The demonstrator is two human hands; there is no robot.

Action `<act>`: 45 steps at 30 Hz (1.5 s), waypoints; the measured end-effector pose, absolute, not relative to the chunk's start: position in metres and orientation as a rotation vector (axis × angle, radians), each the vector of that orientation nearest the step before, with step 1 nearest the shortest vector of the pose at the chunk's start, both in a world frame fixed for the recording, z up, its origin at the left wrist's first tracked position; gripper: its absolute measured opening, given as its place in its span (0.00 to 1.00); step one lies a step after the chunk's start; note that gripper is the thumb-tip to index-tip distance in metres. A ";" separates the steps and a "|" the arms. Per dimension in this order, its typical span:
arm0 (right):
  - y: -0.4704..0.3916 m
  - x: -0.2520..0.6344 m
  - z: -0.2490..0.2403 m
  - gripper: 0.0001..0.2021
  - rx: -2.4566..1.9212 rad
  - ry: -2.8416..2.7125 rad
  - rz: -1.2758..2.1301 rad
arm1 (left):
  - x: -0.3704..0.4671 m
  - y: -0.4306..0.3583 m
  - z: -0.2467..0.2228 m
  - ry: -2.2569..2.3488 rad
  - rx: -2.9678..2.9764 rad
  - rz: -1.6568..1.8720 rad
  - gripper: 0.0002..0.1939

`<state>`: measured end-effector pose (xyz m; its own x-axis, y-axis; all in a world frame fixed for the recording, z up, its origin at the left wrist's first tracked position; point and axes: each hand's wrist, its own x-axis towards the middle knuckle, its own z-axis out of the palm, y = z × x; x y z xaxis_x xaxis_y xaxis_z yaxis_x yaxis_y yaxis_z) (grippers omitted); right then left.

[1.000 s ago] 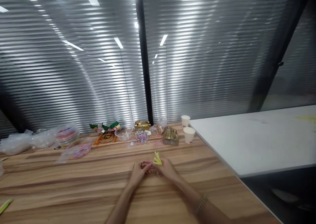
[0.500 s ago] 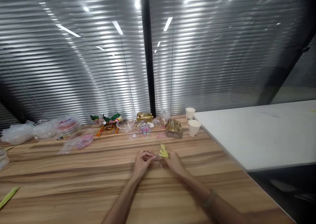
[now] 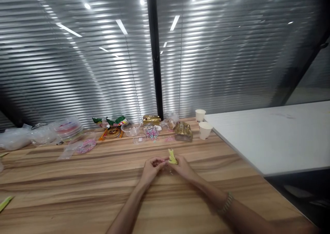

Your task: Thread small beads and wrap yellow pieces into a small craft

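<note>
Over the middle of the wooden table, my left hand (image 3: 151, 169) is closed in a pinch, its fingertips touching those of my right hand. Something small, pinkish and see-through shows at its fingers, too blurred to name. My right hand (image 3: 183, 167) is closed around a small bunch of yellow strips (image 3: 172, 157), whose loose ends stick up past the thumb. Just under the meeting fingertips, a clear shiny bit, perhaps plastic film, catches the light; most of it is hidden by the hands.
Along the back lie a clear bowl (image 3: 131, 129), pink and blue beads (image 3: 151, 132), a gold packet (image 3: 183, 131) and two paper cups (image 3: 205, 130). Farther left are stacked clear lids (image 3: 68, 128) and plastic bags (image 3: 15, 139). A white table (image 3: 278, 141) adjoins on the right.
My two hands have come together, closing the small gap between their fingertips. The yellow strips stay in my right hand and now stand more upright. The view has shifted slightly.
</note>
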<state>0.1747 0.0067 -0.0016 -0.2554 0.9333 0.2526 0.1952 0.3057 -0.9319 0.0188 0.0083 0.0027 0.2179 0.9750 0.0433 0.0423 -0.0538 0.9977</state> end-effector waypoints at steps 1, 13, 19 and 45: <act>0.007 0.175 -0.002 0.14 -1.043 -1.672 1.024 | 0.019 0.008 0.003 1.043 1.394 1.040 0.15; 0.000 0.178 0.006 0.11 -0.987 -1.791 0.930 | 0.020 0.004 0.004 1.017 1.465 0.994 0.15; 0.001 0.178 0.002 0.12 -1.014 -1.778 0.929 | 0.020 0.003 0.005 0.979 1.448 1.024 0.16; -0.008 0.172 0.003 0.14 -1.044 -1.548 1.082 | 0.035 -0.019 0.009 0.971 1.139 1.130 0.16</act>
<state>0.1719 -0.0085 0.0027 -0.1902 0.9567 0.2205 0.1218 0.2459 -0.9616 0.0349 -0.0188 0.0089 0.1794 0.9836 -0.0182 -0.1656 0.0484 0.9850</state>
